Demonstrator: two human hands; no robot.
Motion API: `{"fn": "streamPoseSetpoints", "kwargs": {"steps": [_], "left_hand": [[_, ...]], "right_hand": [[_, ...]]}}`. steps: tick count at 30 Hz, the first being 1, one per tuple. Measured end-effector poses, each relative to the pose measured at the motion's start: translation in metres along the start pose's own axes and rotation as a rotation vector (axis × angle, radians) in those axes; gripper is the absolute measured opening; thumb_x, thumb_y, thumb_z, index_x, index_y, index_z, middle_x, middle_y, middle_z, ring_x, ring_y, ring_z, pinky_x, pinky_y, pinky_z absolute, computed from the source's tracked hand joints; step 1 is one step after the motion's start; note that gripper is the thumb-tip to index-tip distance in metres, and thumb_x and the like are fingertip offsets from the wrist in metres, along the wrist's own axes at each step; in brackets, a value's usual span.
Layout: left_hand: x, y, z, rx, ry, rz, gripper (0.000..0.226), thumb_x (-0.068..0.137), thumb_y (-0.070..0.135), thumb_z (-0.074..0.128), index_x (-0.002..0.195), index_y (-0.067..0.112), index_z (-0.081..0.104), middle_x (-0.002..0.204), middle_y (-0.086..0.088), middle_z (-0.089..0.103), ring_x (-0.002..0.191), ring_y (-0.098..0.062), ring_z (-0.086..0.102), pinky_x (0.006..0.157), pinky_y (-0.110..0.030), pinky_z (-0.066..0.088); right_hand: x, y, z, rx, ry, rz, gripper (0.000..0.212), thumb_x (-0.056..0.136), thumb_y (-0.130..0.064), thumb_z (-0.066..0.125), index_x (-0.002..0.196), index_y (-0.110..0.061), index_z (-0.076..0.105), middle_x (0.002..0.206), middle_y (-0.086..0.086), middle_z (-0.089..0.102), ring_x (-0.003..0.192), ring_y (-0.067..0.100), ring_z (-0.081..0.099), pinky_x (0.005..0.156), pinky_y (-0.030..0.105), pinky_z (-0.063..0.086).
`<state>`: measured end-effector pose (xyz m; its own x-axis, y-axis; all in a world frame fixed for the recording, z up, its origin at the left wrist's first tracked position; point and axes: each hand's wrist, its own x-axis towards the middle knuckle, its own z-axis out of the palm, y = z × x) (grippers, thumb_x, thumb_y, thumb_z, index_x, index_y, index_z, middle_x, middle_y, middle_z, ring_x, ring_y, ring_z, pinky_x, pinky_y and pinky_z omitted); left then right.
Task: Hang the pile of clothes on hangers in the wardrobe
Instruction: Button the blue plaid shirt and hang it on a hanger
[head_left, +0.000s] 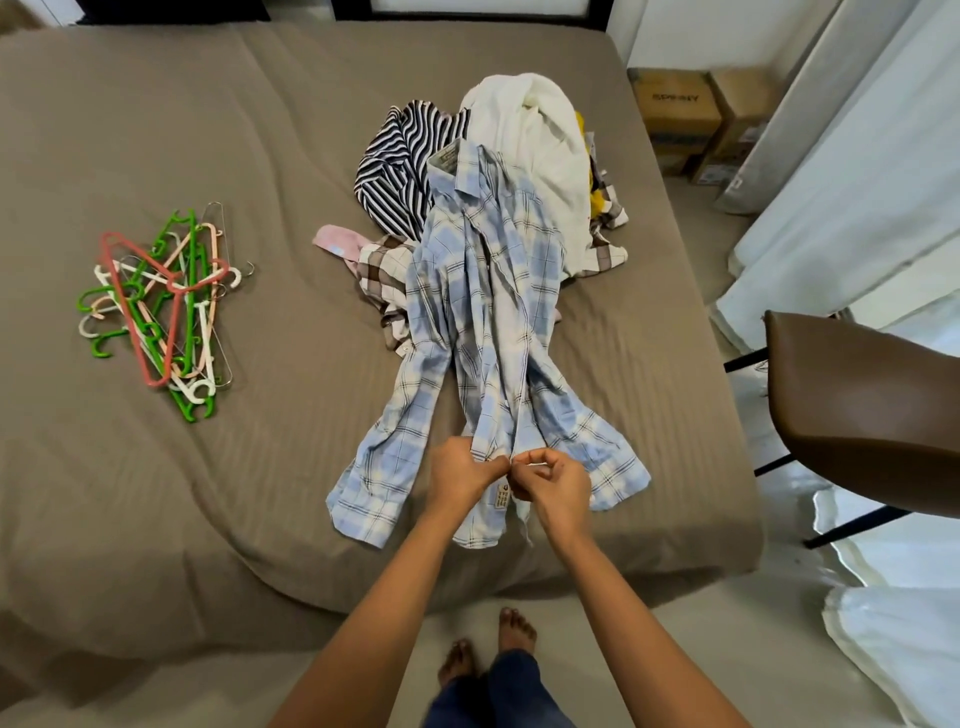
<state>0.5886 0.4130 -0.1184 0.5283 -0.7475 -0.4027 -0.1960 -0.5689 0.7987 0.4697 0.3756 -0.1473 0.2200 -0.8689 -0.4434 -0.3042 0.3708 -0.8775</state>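
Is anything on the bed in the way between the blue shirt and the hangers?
No, nothing visible. Only bare bed lies between the shirt and the hangers piled off to its left. The other clothes are bunched against the shirt's far end. The wardrobe is not in view.

A home bedroom: a bed under a taupe sheet, pale curtains, cardboard boxes and a brown chair.
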Motion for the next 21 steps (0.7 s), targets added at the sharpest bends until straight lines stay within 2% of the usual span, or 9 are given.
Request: {"fn": "streamPoseSetpoints", "kwargs": {"steps": [2, 7, 9, 11, 13, 15, 17, 19, 21], "left_hand": [[-0.003, 0.001, 0.001, -0.023, -0.001, -0.008, 0.019, 0.076, 0.010, 0.072, 0.078, 0.019, 0.055, 0.062, -0.007, 0.059, 0.056, -0.018, 0.053, 0.057, -0.030, 0.044], [-0.005, -0.006, 0.007, -0.158, 0.034, -0.135, 0.035, 0.079, 0.016, 0.070, 0.052, 0.022, 0.049, 0.043, 0.010, 0.047, 0.045, -0.008, 0.045, 0.044, -0.020, 0.035], [-0.005, -0.008, 0.010, -0.208, 0.038, -0.143, 0.028, 0.077, 0.020, 0.074, 0.056, 0.023, 0.056, 0.050, 0.009, 0.056, 0.051, -0.009, 0.054, 0.053, -0.023, 0.045], [-0.006, -0.011, 0.012, -0.291, 0.024, -0.145, 0.017, 0.075, 0.021, 0.078, 0.068, 0.026, 0.063, 0.070, 0.001, 0.069, 0.068, -0.014, 0.066, 0.067, -0.029, 0.054], [-0.007, -0.009, 0.014, -0.331, 0.036, -0.164, 0.017, 0.076, 0.019, 0.078, 0.071, 0.025, 0.063, 0.071, 0.001, 0.068, 0.069, -0.014, 0.065, 0.060, -0.017, 0.052], [-0.008, -0.006, 0.017, -0.336, 0.052, -0.174, 0.014, 0.079, 0.018, 0.075, 0.072, 0.020, 0.063, 0.064, 0.007, 0.062, 0.061, -0.007, 0.059, 0.045, -0.005, 0.041], [-0.010, -0.004, 0.019, -0.339, 0.076, -0.196, 0.014, 0.080, 0.017, 0.073, 0.070, 0.016, 0.063, 0.060, 0.008, 0.060, 0.058, -0.007, 0.057, 0.040, -0.004, 0.037], [-0.008, -0.007, 0.022, -0.400, 0.076, -0.242, 0.011, 0.081, 0.012, 0.071, 0.072, 0.012, 0.064, 0.063, 0.003, 0.062, 0.062, -0.014, 0.061, 0.043, -0.006, 0.040], [-0.007, -0.007, 0.023, -0.471, 0.048, -0.281, 0.003, 0.083, 0.008, 0.068, 0.081, 0.007, 0.067, 0.068, 0.000, 0.065, 0.066, -0.014, 0.062, 0.046, -0.008, 0.044]], "right_hand": [[0.000, 0.000, 0.004, -0.053, 0.053, -0.016, 0.014, 0.078, -0.008, 0.072, 0.072, -0.019, 0.068, 0.066, 0.001, 0.070, 0.065, 0.020, 0.069, 0.066, 0.036, 0.058], [-0.001, 0.006, 0.008, -0.058, 0.139, 0.007, 0.015, 0.076, -0.015, 0.077, 0.083, -0.021, 0.066, 0.070, 0.001, 0.071, 0.069, 0.015, 0.069, 0.069, 0.034, 0.059], [-0.004, 0.005, 0.010, -0.027, 0.133, 0.002, 0.009, 0.077, -0.011, 0.076, 0.079, -0.016, 0.069, 0.071, 0.002, 0.071, 0.069, 0.017, 0.070, 0.071, 0.035, 0.059], [-0.006, 0.003, 0.011, 0.017, 0.141, -0.009, 0.005, 0.077, -0.008, 0.075, 0.076, -0.010, 0.070, 0.070, 0.005, 0.071, 0.069, 0.020, 0.070, 0.070, 0.034, 0.059], [-0.008, 0.001, 0.012, 0.014, 0.168, -0.032, 0.005, 0.077, -0.006, 0.075, 0.076, -0.006, 0.070, 0.070, 0.006, 0.070, 0.068, 0.020, 0.069, 0.067, 0.029, 0.058], [-0.010, 0.001, 0.013, -0.052, 0.190, -0.066, 0.005, 0.078, -0.007, 0.074, 0.075, -0.008, 0.070, 0.070, 0.004, 0.070, 0.067, 0.016, 0.068, 0.064, 0.019, 0.055], [-0.012, 0.001, 0.012, -0.108, 0.191, -0.096, 0.006, 0.078, -0.006, 0.073, 0.075, -0.009, 0.070, 0.068, 0.001, 0.069, 0.064, 0.011, 0.066, 0.060, 0.012, 0.051], [-0.012, 0.001, 0.011, -0.150, 0.176, -0.136, 0.006, 0.079, -0.007, 0.072, 0.074, -0.010, 0.070, 0.067, -0.001, 0.068, 0.062, 0.009, 0.064, 0.058, 0.014, 0.051], [-0.009, 0.001, 0.008, -0.164, 0.161, -0.153, 0.007, 0.079, -0.008, 0.071, 0.073, -0.011, 0.069, 0.065, -0.001, 0.068, 0.061, 0.010, 0.064, 0.058, 0.018, 0.052]]}}
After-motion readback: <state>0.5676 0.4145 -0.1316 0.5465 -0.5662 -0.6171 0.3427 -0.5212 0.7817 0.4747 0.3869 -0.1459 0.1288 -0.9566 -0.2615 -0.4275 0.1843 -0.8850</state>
